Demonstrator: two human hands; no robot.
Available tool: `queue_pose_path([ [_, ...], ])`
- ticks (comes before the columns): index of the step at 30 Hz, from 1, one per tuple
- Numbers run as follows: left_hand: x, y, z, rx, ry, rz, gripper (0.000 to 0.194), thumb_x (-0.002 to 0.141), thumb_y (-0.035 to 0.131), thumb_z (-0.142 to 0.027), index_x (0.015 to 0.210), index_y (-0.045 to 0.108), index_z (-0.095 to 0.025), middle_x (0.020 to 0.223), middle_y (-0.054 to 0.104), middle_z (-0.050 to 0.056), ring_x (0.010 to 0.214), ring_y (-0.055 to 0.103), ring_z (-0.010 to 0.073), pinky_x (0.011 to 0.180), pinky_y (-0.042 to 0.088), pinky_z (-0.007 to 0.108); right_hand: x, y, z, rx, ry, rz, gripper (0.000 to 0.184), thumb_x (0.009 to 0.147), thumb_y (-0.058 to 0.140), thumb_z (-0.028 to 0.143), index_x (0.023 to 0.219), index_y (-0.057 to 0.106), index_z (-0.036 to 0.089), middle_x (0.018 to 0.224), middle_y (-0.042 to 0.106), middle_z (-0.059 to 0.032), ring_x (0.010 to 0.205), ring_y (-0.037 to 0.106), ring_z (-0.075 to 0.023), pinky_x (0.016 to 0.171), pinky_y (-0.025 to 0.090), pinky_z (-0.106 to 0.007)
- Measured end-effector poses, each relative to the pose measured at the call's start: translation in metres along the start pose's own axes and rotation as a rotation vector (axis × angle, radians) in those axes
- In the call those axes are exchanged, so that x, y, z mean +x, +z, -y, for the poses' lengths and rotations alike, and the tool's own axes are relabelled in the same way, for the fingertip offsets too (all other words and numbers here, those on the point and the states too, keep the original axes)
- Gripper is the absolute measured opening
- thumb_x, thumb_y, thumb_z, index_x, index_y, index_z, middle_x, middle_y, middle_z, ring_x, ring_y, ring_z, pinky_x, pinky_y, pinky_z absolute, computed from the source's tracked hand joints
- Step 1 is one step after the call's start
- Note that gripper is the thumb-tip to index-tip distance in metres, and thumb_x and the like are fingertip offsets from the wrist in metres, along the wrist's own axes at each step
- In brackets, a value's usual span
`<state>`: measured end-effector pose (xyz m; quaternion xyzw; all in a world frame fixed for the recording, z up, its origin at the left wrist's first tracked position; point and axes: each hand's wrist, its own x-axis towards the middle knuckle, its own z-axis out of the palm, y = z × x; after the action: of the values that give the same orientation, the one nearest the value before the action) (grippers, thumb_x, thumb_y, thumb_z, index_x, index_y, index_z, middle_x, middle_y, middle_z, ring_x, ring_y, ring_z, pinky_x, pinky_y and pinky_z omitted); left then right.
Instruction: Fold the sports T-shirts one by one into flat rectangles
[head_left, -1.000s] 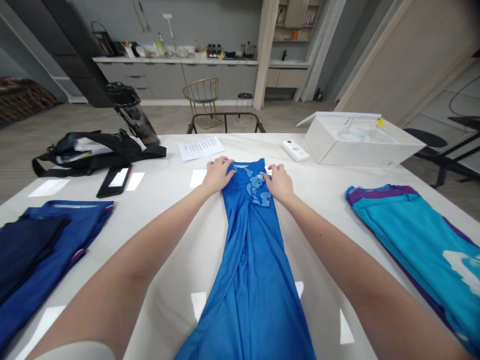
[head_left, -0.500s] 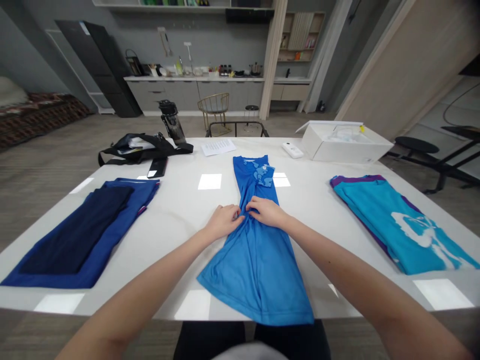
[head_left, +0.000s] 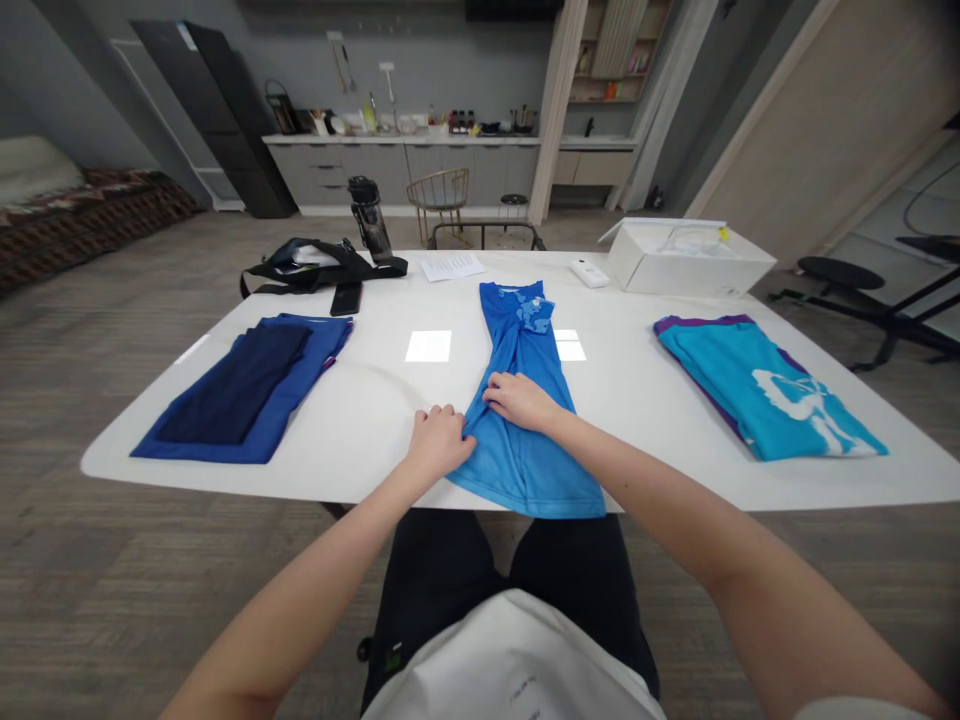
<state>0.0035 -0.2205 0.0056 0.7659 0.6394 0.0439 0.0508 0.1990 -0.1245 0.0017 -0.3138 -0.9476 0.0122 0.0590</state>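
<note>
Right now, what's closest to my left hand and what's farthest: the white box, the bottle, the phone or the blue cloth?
Nearest to your left hand first:
1. Blue cloth: at your fingers.
2. Phone: ahead, to the left.
3. Bottle: behind the phone.
4. White box: far back, on the right.

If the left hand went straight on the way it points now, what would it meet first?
The blue garment, most likely: the left hand points forward and rightward, with its fingers at the garment's left edge. Depth is unclear, so contact is hard to judge.
</note>
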Motion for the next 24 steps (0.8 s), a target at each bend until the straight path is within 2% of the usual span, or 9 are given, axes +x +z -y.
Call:
queue_pose_path([
  [3,-0.022,-0.012,-0.004,-0.05,-0.035,-0.062,0.015,0.089,0.054,-0.031,0.084,0.065,-0.023,0.088,0.073,0.01,0.093,0.067,0.0317,0.084,0.042,0.048,-0.003,-0.008,0.013,-0.025,-0.006,-0.026,0.019,0.101,0.05,0.019,0.107,0.069,0.019,0.109,0.063,-0.0088,0.098,0.059,-0.0213,0.08,0.038,-0.032],
  [6,-0.049,-0.02,-0.017,-0.163,0.007,-0.213,0.014,0.095,0.05,-0.029,0.092,0.063,-0.025,0.086,0.073,0.006,0.085,0.067,0.0258,0.087,0.042,0.045,-0.016,-0.018,0.016,0.029,0.053,-0.112,0.018,0.098,0.052,0.015,0.109,0.066,0.019,0.11,0.064,-0.0084,0.099,0.059,-0.0215,0.082,0.038,-0.032],
  [8,-0.065,-0.016,-0.028,-0.218,0.079,-0.288,0.013,0.097,0.049,-0.026,0.099,0.062,-0.026,0.093,0.073,0.005,0.088,0.066,0.0235,0.088,0.042,0.043,-0.03,-0.022,0.013,0.052,0.102,-0.146,0.019,0.097,0.053,0.014,0.109,0.066,0.019,0.112,0.064,-0.0085,0.103,0.059,-0.0224,0.084,0.038,-0.032],
  [11,-0.082,0.005,-0.043,-0.197,0.13,-0.302,0.015,0.097,0.051,-0.024,0.107,0.061,-0.027,0.099,0.071,0.007,0.094,0.065,0.025,0.087,0.043,0.043,-0.054,-0.018,0.009,0.003,0.164,-0.106,0.019,0.096,0.053,0.014,0.107,0.067,0.019,0.111,0.064,-0.0097,0.102,0.059,-0.0237,0.083,0.038,-0.033],
  [14,-0.089,0.028,-0.051,-0.169,0.121,-0.258,0.013,0.093,0.057,-0.021,0.104,0.061,-0.027,0.098,0.07,0.007,0.095,0.063,0.0276,0.085,0.043,0.045,-0.074,-0.009,0.015,-0.063,0.158,-0.056,0.022,0.098,0.051,0.016,0.113,0.067,0.018,0.112,0.064,-0.0109,0.099,0.059,-0.0235,0.082,0.037,-0.034],
  [16,-0.09,0.035,-0.055,-0.205,0.141,-0.254,0.018,0.09,0.057,-0.015,0.103,0.061,-0.027,0.098,0.07,0.006,0.096,0.063,0.0271,0.087,0.044,0.046,-0.084,-0.004,0.025,-0.077,0.089,-0.064,0.027,0.1,0.05,0.019,0.122,0.066,0.019,0.115,0.064,-0.0112,0.1,0.059,-0.0234,0.083,0.037,-0.035],
  [18,-0.091,0.034,-0.059,-0.252,0.171,-0.287,0.021,0.09,0.057,-0.014,0.105,0.062,-0.027,0.099,0.071,0.006,0.097,0.063,0.0264,0.092,0.043,0.047,-0.092,-0.004,0.037,-0.071,-0.007,-0.071,0.029,0.098,0.053,0.018,0.124,0.066,0.02,0.115,0.064,-0.011,0.1,0.058,-0.0234,0.084,0.036,-0.035],
  [20,-0.091,0.028,-0.062,-0.279,0.192,-0.331,0.015,0.094,0.055,-0.019,0.105,0.063,-0.027,0.099,0.071,0.006,0.096,0.063,0.0263,0.095,0.043,0.048,-0.102,-0.007,0.046,-0.054,-0.058,-0.087,0.029,0.095,0.053,0.013,0.119,0.068,0.019,0.111,0.066,-0.0107,0.099,0.058,-0.0232,0.084,0.037,-0.036],
  [24,-0.091,0.016,-0.067,-0.22,0.308,-0.347,0.016,0.1,0.049,-0.027,0.106,0.064,-0.027,0.096,0.07,0.008,0.096,0.064,0.0265,0.096,0.044,0.049,-0.13,-0.015,0.046,-0.021,0.005,-0.231,0.034,0.094,0.049,0.01,0.117,0.071,0.019,0.105,0.068,-0.011,0.093,0.058,-0.0229,0.082,0.04,-0.036],
])
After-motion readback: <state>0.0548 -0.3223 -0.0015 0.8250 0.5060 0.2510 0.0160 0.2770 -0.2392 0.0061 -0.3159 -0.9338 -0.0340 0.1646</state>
